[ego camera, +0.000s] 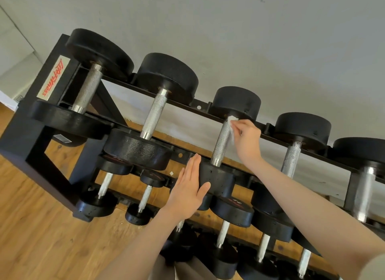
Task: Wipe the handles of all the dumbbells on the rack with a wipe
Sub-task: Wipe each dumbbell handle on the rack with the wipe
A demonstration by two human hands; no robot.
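A black rack point(33, 133) holds rows of black dumbbells with knurled silver handles. My right hand point(248, 140) is shut on a small white wipe point(231, 125) and presses it against the upper right side of the handle point(221, 142) of the third top-row dumbbell. My left hand point(187, 188) lies flat and open against the near head point(218, 178) of that same dumbbell, fingers together and pointing up. The top-row handles to the left point(155, 114) and right point(291, 160) stand untouched.
Smaller dumbbells point(145, 194) fill the lower tiers below my arms. A grey wall point(250, 40) stands directly behind the rack. Wooden floor point(41, 227) spreads to the left and under the rack. A white label with red lettering point(53, 78) marks the rack's left end.
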